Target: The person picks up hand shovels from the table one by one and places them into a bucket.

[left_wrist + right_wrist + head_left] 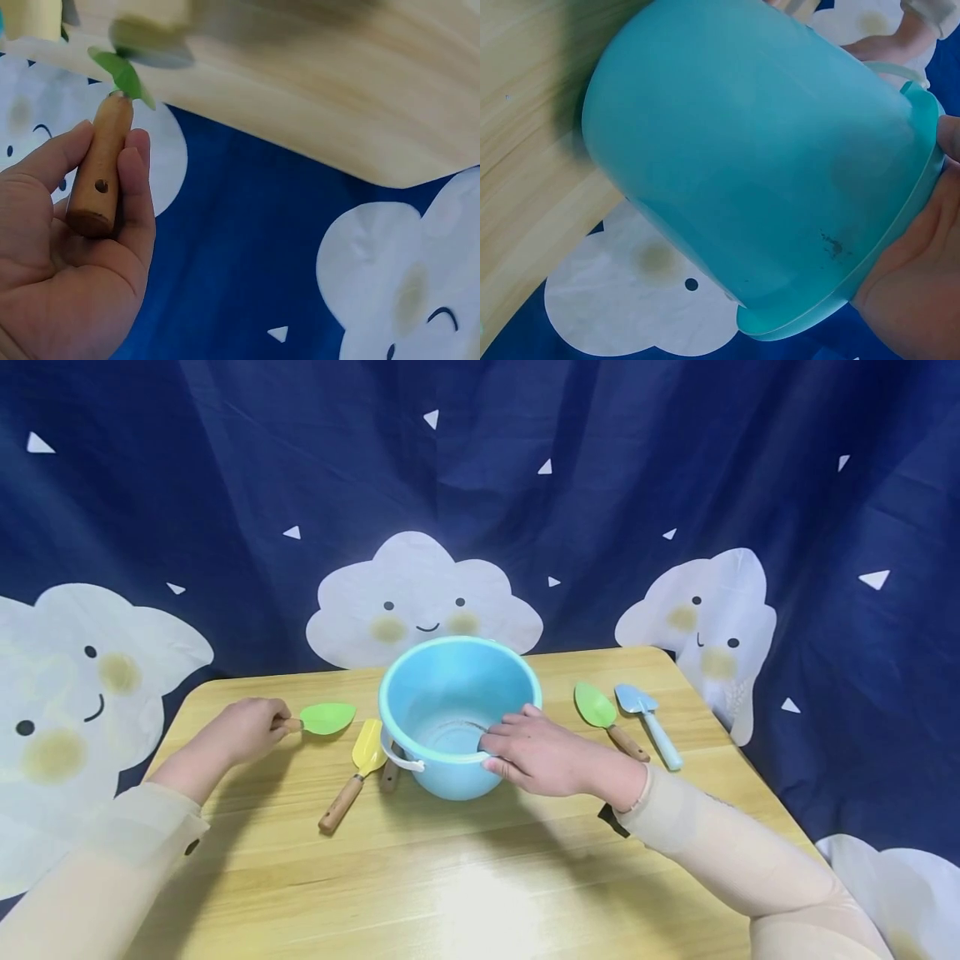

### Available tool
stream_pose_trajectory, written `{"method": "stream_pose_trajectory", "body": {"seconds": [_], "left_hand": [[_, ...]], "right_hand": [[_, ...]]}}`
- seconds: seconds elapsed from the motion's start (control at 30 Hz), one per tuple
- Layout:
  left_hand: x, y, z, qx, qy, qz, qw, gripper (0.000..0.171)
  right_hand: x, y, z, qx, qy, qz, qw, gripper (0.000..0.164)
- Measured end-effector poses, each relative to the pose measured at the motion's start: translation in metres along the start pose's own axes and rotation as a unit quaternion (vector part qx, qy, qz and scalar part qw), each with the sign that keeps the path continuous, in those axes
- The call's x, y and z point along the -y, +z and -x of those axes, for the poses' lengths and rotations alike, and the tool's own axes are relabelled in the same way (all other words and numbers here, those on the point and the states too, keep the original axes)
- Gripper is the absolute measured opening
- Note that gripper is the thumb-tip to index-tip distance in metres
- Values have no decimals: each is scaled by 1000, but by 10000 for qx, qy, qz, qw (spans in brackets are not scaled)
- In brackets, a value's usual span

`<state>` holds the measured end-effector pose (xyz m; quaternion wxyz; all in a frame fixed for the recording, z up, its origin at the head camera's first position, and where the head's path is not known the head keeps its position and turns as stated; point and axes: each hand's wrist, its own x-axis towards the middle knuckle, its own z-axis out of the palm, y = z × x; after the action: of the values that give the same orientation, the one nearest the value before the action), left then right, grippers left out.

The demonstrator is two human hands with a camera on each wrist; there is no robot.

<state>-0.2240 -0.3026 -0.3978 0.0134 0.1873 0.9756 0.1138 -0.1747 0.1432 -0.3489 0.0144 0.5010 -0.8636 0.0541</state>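
Observation:
In the head view, my left hand (251, 731) pinches the wooden handle of a green trowel (327, 718), whose leaf-shaped blade points right toward the bucket. The left wrist view shows that handle (109, 157) between thumb and fingers, with a hole near its end. At the table's middle stands a light blue bucket (450, 783), upright, its white carrying handle hanging at the left. My right hand (551, 753) grips the bucket's near-right rim, fingers over the inside and thumb outside. In the right wrist view the bucket's wall (757, 165) fills most of the picture.
A yellow trowel (367, 750) lies left of the bucket. Beside it, another wooden handle (390, 777) is partly hidden by the bucket. On the right lie a second green trowel (596, 706) and a blue trowel (662, 739). A dark blue curtain (480, 493) hangs behind the wooden table (337, 893).

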Motion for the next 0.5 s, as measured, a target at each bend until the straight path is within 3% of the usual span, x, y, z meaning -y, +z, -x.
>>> {"method": "stream_pose_trajectory", "body": {"seconds": [0.5], "left_hand": [[-21, -22, 4, -88, 43, -53, 9999, 14]], "right_hand": [[0, -2, 0, 105, 31, -115, 9999, 22]]}}
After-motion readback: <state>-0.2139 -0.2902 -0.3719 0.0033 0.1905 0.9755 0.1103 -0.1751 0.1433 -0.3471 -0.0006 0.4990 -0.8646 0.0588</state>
